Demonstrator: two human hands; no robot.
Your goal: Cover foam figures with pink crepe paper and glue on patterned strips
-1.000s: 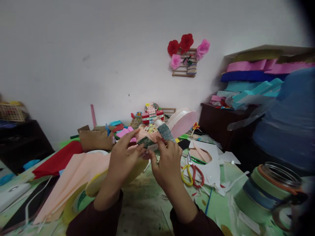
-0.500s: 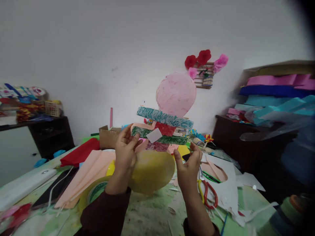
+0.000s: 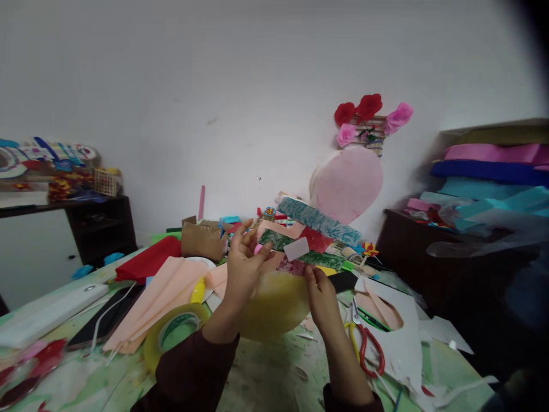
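A paper craft figure (image 3: 317,220) is held up in front of me, tilted to the right. It has a pink rounded top (image 3: 349,183), a teal-scribbled strip (image 3: 319,218), green and red coloured parts, a small white card (image 3: 296,249) and a yellow rounded bottom (image 3: 274,306). At its left edge my left hand (image 3: 244,272) is closed loosely, thumb in front and fingers partly behind it. My right hand (image 3: 322,300) pinches the lower right side between thumb and fingers. The fingertips behind the paper are hidden.
Red-and-yellow-handled scissors (image 3: 364,343) lie on a cut white sheet (image 3: 398,337) at right. A tape roll (image 3: 158,337), peach crepe paper (image 3: 150,297), a dark phone (image 3: 107,315) and a cardboard box (image 3: 203,240) are at left. Dark cabinets flank the table.
The figure has moved right and tilted further clockwise. My right hand's fingers have closed from a spread pose to a pinch. The view has shifted slightly left.
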